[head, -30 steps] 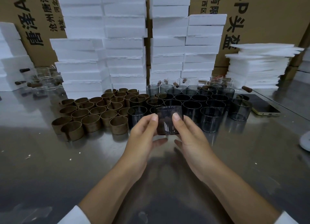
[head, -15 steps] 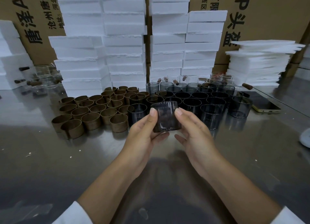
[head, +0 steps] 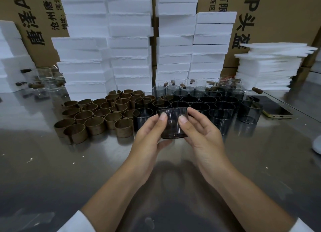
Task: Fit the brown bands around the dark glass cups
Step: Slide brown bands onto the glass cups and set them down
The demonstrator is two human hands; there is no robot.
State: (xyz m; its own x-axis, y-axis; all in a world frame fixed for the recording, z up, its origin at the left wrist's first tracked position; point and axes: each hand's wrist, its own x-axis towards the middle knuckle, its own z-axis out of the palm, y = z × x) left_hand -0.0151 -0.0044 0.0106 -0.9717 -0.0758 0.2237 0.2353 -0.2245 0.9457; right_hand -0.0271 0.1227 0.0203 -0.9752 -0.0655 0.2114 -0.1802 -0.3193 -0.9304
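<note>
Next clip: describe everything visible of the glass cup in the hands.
The held cup is a short, straight-walled cylinder of dark see-through glass, empty, upright, mouth up, no brown band on it. The left hand and right hand hold it above the steel table, thumbs on its near wall, fingers behind.

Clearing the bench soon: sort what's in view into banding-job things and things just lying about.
Job: the dark glass cup gripped by left hand and right hand; the other dark cups behind; brown bands.
Lying about: phone, white foam stacks, cardboard boxes, clear glasses far left.
</note>
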